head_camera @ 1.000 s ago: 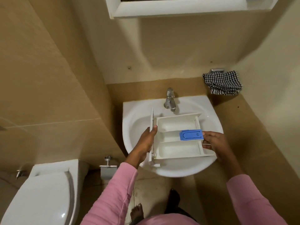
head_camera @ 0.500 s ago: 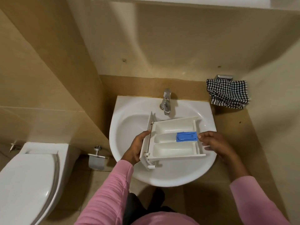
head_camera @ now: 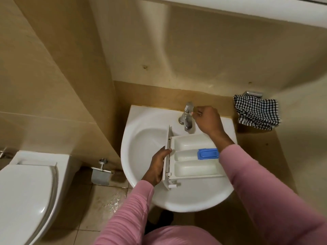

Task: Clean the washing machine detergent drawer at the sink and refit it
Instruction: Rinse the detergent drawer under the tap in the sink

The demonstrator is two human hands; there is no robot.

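Grips the detergent drawer (head_camera: 192, 144) by its front panel with the left hand (head_camera: 157, 165), thumb over the panel's top edge, fingers curled behind it. Holds it roughly level over the bowl of the sink (head_camera: 141, 138), just below the spout of the one tap (head_camera: 188, 117). Pinches the tap's head with the right hand (head_camera: 207, 119), fingertips closed on it. Inside the drawer, three compartments in a row: far and near ones pale white, the middle one carrying a single blue insert (head_camera: 208, 153) at its right end. Water or residue in them: impossible to tell. Right end of the drawer hidden under the pink right sleeve (head_camera: 256, 174). Off to the right, one black-and-white checked cloth (head_camera: 257, 112) hanging on the wall. To the left, one toilet (head_camera: 26, 191), cut off by the frame edge, and one paper holder (head_camera: 100, 175) low on the wall.
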